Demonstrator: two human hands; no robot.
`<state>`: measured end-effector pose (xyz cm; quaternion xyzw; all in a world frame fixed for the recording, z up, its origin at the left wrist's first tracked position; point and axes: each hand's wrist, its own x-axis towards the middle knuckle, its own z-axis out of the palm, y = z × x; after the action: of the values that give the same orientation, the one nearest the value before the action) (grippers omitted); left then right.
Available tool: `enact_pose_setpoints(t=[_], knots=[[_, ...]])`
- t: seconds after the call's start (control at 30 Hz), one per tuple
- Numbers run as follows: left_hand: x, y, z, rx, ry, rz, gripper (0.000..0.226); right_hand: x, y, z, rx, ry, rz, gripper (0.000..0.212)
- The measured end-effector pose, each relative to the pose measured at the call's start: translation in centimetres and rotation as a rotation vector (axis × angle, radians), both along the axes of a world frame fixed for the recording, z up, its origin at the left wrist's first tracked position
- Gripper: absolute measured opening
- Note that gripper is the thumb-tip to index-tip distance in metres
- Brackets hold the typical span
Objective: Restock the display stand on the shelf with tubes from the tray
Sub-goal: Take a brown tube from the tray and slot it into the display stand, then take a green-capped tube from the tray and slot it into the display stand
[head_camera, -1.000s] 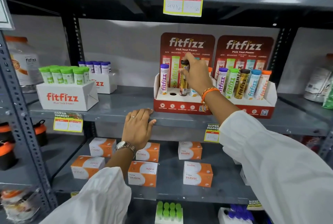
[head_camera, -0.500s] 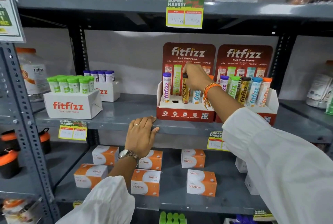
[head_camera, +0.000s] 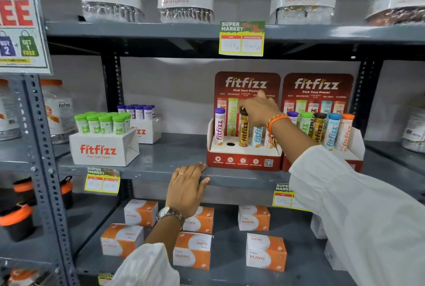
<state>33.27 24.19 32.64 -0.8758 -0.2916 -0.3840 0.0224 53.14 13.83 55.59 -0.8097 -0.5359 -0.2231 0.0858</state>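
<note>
The right hand (head_camera: 258,111) pinches the gold tube (head_camera: 244,130) seated in the display stand (head_camera: 243,159), the left hand (head_camera: 187,185) flat on the shelf (head_camera: 149,168); next, a green tube (head_camera: 118,123) should fill the empty hole (head_camera: 230,144).

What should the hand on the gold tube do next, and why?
Probably let go. The gold tube with the dark cap already stands in its hole in the left red cardboard stand, with the right hand on its cap. One empty hole beside it needs a tube.
</note>
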Motion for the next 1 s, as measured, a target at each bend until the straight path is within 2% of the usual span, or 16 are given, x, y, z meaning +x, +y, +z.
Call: enact_pose_setpoints(t=[0.13, 0.27, 0.37, 0.43, 0.57, 0.67, 0.8, 1.0], knots=[[-0.1, -0.1, 0.0, -0.008, -0.005, -0.003, 0.052, 0.3, 0.0, -0.2, -0.006, -0.01, -0.01, 0.042], [-0.7, -0.3, 0.4, -0.02, 0.048, -0.028, 0.053, -0.2, -0.2, -0.6, 0.007, 0.017, 0.005, 0.065], [-3.3, -0.6, -0.7, -0.024, -0.01, -0.013, 0.054, -0.7, -0.5, -0.9, 0.131, 0.044, 0.017, 0.065], [-6.4, -1.0, -2.4, -0.012, -0.078, 0.009, 0.053, -1.6, -0.4, -1.2, 0.283, 0.05, 0.059, 0.061], [-13.4, -2.6, -6.9, -0.05, -0.199, 0.103, 0.047, -7.4, 1.0, -3.8, 0.578, 0.021, 0.367, 0.049], [-18.7, -4.2, -10.6, -0.14, -0.243, 0.226, 0.044, -13.8, 2.5, -8.2, 0.633, 0.081, 0.679, 0.04], [-25.2, -8.1, -16.1, -0.325, -0.263, 0.432, 0.046, -21.9, 5.0, -17.0, 0.446, 0.201, 0.961, 0.031], [-29.7, -18.5, -26.5, -0.555, -0.257, 0.654, 0.041, -32.3, 6.5, -33.4, -0.187, 0.393, 1.182, 0.029]])
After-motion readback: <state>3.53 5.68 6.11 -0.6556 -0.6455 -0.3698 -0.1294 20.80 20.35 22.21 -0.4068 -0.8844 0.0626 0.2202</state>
